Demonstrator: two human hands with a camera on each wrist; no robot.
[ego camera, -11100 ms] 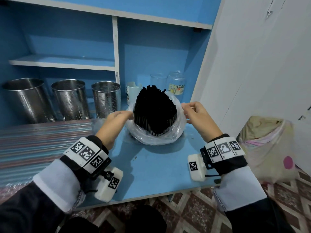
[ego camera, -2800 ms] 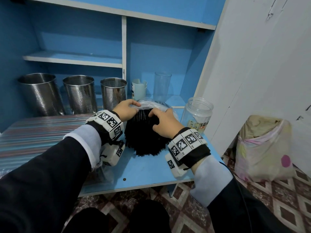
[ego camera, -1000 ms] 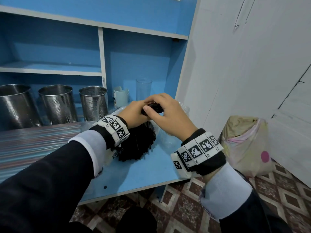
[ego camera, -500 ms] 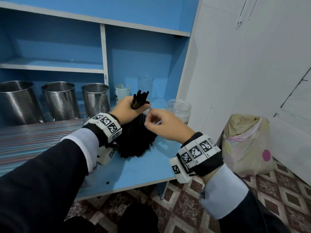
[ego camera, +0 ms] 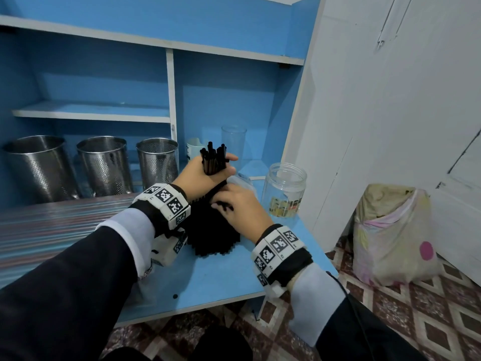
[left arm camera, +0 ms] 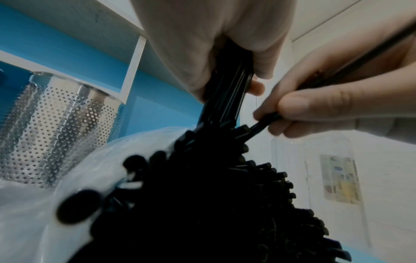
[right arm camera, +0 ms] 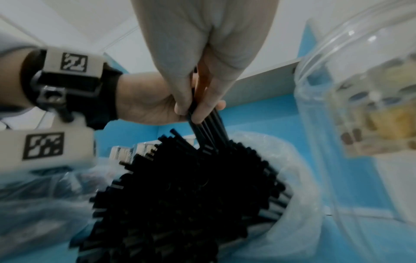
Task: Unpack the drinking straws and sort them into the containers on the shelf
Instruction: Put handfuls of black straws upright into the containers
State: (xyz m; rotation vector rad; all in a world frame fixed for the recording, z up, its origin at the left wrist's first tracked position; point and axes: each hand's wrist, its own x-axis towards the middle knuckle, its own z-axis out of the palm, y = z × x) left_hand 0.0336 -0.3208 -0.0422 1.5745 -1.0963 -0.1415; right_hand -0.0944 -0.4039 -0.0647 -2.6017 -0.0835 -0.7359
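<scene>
Straws [ego camera: 212,225] lie as a thick black bundle in their opened plastic bag [right arm camera: 290,178] near the right front corner of the blue shelf [ego camera: 221,277], just beside the jar [ego camera: 285,194]. Half a second ago the right hand [ego camera: 239,208] was raised clear of the bundle; now it is back down on it, fingers pinching a few more straws out of the mass, as the left wrist view shows. The left hand [ego camera: 205,174] is clamped on a small upright bunch [ego camera: 214,158], whose ends stick out above the fist, much as it was then. The hands are close together, nearly touching. This reads as a gathering step: the right hand feeds straws to the left until the bunch suits a container. Nothing yet stands in the jar, the glass [ego camera: 233,142] or the three steel holders [ego camera: 104,165] along the back edge, so sorting has barely begun.
</scene>
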